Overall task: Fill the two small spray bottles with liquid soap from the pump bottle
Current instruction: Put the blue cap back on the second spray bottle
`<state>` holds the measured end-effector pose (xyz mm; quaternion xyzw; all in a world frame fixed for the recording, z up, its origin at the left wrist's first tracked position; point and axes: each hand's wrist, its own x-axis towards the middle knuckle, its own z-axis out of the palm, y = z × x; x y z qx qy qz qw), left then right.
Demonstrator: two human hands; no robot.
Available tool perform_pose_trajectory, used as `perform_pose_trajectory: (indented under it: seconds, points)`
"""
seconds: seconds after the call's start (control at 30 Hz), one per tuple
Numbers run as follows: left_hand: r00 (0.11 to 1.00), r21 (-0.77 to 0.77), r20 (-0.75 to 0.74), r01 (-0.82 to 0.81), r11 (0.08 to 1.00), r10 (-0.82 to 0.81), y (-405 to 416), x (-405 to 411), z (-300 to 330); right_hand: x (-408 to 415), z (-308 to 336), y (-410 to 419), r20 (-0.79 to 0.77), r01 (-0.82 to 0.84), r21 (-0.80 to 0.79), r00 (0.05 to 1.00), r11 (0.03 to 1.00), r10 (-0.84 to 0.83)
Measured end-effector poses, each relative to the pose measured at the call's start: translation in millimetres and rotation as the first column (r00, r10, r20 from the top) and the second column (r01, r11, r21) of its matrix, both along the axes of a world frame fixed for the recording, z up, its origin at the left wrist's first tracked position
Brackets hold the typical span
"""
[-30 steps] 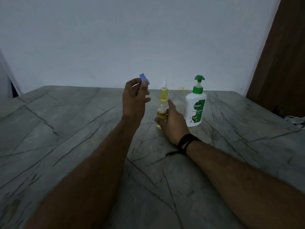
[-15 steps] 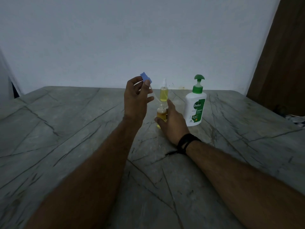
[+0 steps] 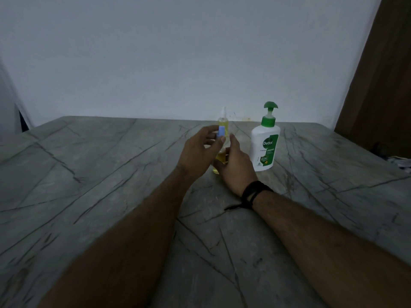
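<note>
Grey veined stone table (image 3: 93, 196), wide, far edge against a pale wall (image 3: 178, 52). Brown wooden panel (image 3: 382, 74) at the table's far right corner.

Pump bottle (image 3: 264, 150): white body, green label reading Dettol, green pump head, upright near the far edge, right of centre.

Right hand (image 3: 236, 165) comes in from the near right side of the table, black cord band (image 3: 252, 193) on the wrist. Its fingers curl round the near spray bottle (image 3: 220, 160), which stands on the table just left of the pump bottle, apart from it. Bottle is clear with yellow liquid inside; most of it is hidden behind both hands, so fill level cannot be told.

Left hand (image 3: 200, 152) comes in from the near left side, thumb and fingertips pinching a small blue spray cap (image 3: 221, 131) right above the near spray bottle's neck. Whether the cap is touching or seated on the neck cannot be told, blurred and covered by fingers.

Far spray bottle (image 3: 223, 123): slim, clear, yellow liquid, clear cap on top, upright behind the hands near the far edge, left of the pump bottle and apart from it.

Small cluttered items (image 3: 398, 161) at the right edge of the table, too dim to tell.
</note>
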<state>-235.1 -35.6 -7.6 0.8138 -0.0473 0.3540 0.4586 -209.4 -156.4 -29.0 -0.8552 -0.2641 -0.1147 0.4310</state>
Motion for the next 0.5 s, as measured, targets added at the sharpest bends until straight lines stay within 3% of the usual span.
perform_pose_trajectory:
  seconds: [0.5]
  points:
    - [0.994, 0.023, -0.082, -0.074, 0.997, 0.076, -5.6, 5.1, -2.0, 2.4, -0.1, 1.2, -0.022, 0.004, -0.013, 1.000, 1.000, -0.004]
